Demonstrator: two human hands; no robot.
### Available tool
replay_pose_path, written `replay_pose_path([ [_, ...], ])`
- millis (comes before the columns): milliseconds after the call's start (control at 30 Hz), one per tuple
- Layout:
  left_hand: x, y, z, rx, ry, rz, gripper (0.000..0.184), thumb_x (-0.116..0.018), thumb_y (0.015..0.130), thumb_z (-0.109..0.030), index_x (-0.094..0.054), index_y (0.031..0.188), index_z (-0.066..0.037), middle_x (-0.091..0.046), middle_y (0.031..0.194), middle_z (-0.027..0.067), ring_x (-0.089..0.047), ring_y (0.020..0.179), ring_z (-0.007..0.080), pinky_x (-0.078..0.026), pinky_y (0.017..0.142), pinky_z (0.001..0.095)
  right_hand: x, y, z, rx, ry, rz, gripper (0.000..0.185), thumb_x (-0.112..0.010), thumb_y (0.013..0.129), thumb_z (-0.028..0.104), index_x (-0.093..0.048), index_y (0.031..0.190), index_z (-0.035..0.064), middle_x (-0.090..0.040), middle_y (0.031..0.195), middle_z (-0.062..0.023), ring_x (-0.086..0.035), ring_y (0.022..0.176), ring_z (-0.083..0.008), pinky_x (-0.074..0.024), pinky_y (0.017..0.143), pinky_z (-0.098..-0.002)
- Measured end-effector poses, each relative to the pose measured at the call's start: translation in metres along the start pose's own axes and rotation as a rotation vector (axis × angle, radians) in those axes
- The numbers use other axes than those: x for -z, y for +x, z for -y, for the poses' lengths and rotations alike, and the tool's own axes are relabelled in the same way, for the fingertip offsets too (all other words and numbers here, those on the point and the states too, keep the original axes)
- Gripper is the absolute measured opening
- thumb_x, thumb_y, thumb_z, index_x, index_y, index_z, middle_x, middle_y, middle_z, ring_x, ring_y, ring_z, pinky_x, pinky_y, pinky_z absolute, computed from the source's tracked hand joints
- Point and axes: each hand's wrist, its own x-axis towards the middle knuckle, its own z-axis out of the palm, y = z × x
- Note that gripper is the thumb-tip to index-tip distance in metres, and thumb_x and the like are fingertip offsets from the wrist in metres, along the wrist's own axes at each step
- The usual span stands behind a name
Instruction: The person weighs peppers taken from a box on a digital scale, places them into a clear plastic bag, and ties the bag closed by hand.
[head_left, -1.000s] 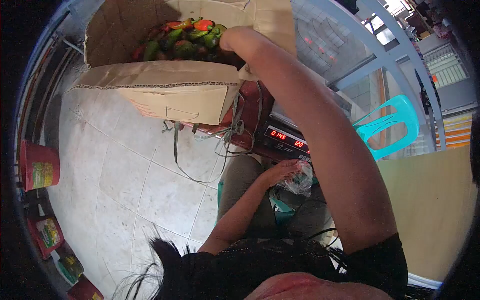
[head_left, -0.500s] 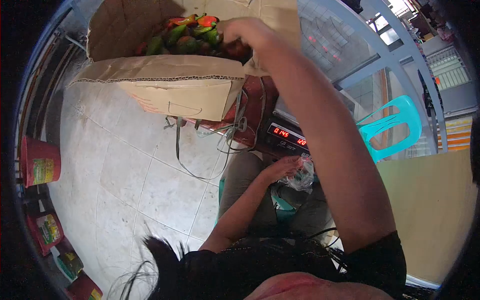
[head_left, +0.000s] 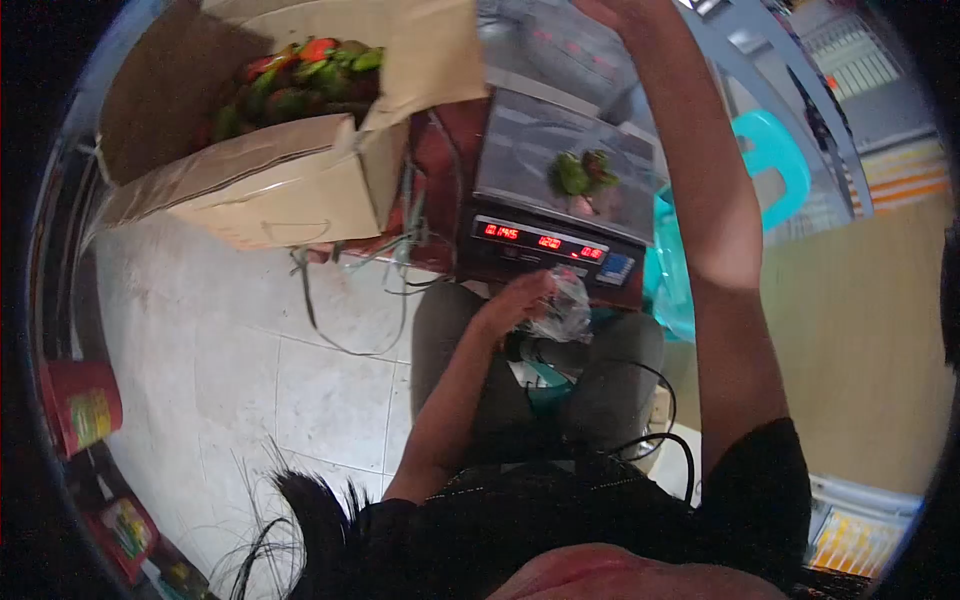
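Note:
My left hand (head_left: 524,300) is closed round the gathered part of a clear plastic bag (head_left: 568,308), over my lap just in front of the scale's display. My right hand (head_left: 610,12) is at the top edge of the view, beyond the scale, partly cut off and blurred; its fingers cannot be made out. On the plate of the digital scale (head_left: 510,160) lie a few green and dark peppers (head_left: 582,175). The scale's display (head_left: 540,240) glows red. Many green and red peppers (head_left: 300,85) lie in an open cardboard box (head_left: 290,205) at the upper left.
Loose straps (head_left: 408,215) hang by the box over a dark red surface (head_left: 432,160). A turquoise plastic chair (head_left: 780,150) stands at the right, near a wooden board (head_left: 850,350). Red pots (head_left: 85,405) line the left side of the tiled floor (head_left: 330,400).
My right hand has left the peppers in the box and moved right, past the scale. The view has shifted, so the scale plate and its peppers now show. My left hand still holds the bag.

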Motion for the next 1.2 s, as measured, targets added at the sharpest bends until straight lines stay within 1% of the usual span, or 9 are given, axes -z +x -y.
replay_pose_path([
  [67, 0.002, 0.001, 0.001, 0.023, -0.029, 0.004, 0.019, -0.059, 0.094, -0.031, -0.057, 0.102, -0.014, -0.052, 0.085, -0.0069, -0.044, 0.065, 0.0044, -0.036, 0.059, 0.0234, 0.011, -0.078, 0.014, -0.061, -0.133, -0.180, 0.054, -0.067, 0.088, 0.032, -0.052, 0.133, 0.0077, -0.058, 0.123, -0.0115, -0.057, 0.112, -0.0228, -0.0480, 0.094, -0.0371],
  [167, -0.010, 0.001, -0.002, 0.040, -0.047, -0.072, 0.019, -0.059, 0.094, -0.030, -0.056, 0.101, -0.013, -0.051, 0.082, -0.0071, -0.042, 0.062, 0.0039, -0.035, 0.057, 0.0235, 0.034, -0.188, -0.036, -0.150, -0.533, -0.440, 0.038, -0.066, 0.087, 0.020, -0.061, 0.123, 0.0081, -0.066, 0.106, -0.0070, -0.060, 0.094, -0.0131, -0.0481, 0.088, -0.0281],
  [267, -0.027, -0.007, -0.015, 0.086, -0.052, -0.112, 0.020, -0.059, 0.094, -0.030, -0.055, 0.101, -0.012, -0.049, 0.079, -0.0071, -0.039, 0.060, 0.0038, -0.034, 0.056, 0.0231, 0.019, -0.280, -0.088, -0.445, -0.539, -0.617, 0.032, -0.064, 0.088, 0.012, -0.063, 0.120, 0.0066, -0.063, 0.110, -0.0069, -0.056, 0.099, -0.0116, -0.0469, 0.087, -0.0277],
  [367, -0.007, 0.004, -0.001, 0.107, -0.087, 0.039, 0.022, -0.059, 0.094, -0.030, -0.055, 0.103, -0.012, -0.049, 0.078, -0.0070, -0.039, 0.058, 0.0040, -0.033, 0.055, 0.0225, 0.005, -0.327, -0.133, -0.314, -0.619, -0.743, 0.033, -0.067, 0.081, 0.008, -0.065, 0.114, 0.0077, -0.064, 0.107, -0.0107, -0.063, 0.089, -0.0228, -0.0498, 0.080, -0.0332],
  [567, -0.045, -0.010, -0.017, 0.159, 0.155, -0.088, 0.029, -0.058, 0.094, -0.034, -0.056, 0.109, -0.009, -0.045, 0.073, -0.0080, -0.038, 0.058, 0.0043, -0.033, 0.055, 0.0223, 0.030, -0.339, -0.194, -0.317, -0.658, -0.758, 0.039, -0.065, 0.074, 0.001, -0.065, 0.113, 0.0090, -0.063, 0.103, -0.0132, -0.060, 0.097, -0.0302, -0.0491, 0.084, -0.0363],
  [667, -0.058, -0.015, -0.025, 0.191, 0.191, -0.110, 0.034, -0.057, 0.095, -0.034, -0.055, 0.114, -0.006, -0.043, 0.073, -0.0084, -0.037, 0.058, 0.0041, -0.033, 0.055, 0.0219, 0.028, -0.339, -0.208, -0.289, -0.664, -0.692, 0.039, -0.065, 0.081, 0.007, -0.062, 0.120, 0.0108, -0.060, 0.112, -0.0120, -0.061, 0.102, -0.0239, -0.0501, 0.085, -0.0335],
  [933, -0.046, -0.011, -0.012, 0.193, 0.210, -0.071, 0.050, -0.051, 0.097, -0.040, -0.048, 0.133, -0.006, -0.042, 0.073, -0.0108, -0.035, 0.055, 0.0018, -0.031, 0.050, 0.0188, 0.021, -0.365, -0.212, -0.369, -0.784, -0.673, 0.051, -0.068, 0.079, 0.010, -0.055, 0.129, 0.0137, -0.058, 0.120, -0.0114, -0.059, 0.108, -0.0258, -0.0486, 0.091, -0.0374],
  [1067, -0.047, -0.015, -0.011, 0.179, 0.205, -0.100, 0.045, -0.053, 0.096, -0.034, -0.047, 0.131, -0.005, -0.046, 0.077, -0.0088, -0.037, 0.056, 0.0014, -0.033, 0.051, 0.0183, 0.016, -0.380, -0.195, -0.386, -0.814, -0.722, 0.050, -0.067, 0.081, 0.015, -0.055, 0.129, 0.0147, -0.055, 0.126, -0.0123, -0.056, 0.110, -0.0271, -0.0470, 0.093, -0.0380],
  [1200, -0.074, -0.031, -0.028, 0.166, 0.169, -0.054, 0.040, -0.057, 0.095, -0.029, -0.049, 0.126, -0.006, -0.047, 0.079, -0.0072, -0.038, 0.057, 0.0022, -0.034, 0.053, 0.0200, -0.038, -0.383, -0.132, -0.322, -0.490, -0.677, 0.046, -0.066, 0.085, 0.020, -0.054, 0.128, 0.0085, -0.053, 0.129, -0.0111, -0.055, 0.112, -0.0236, -0.0449, 0.096, -0.0371],
])
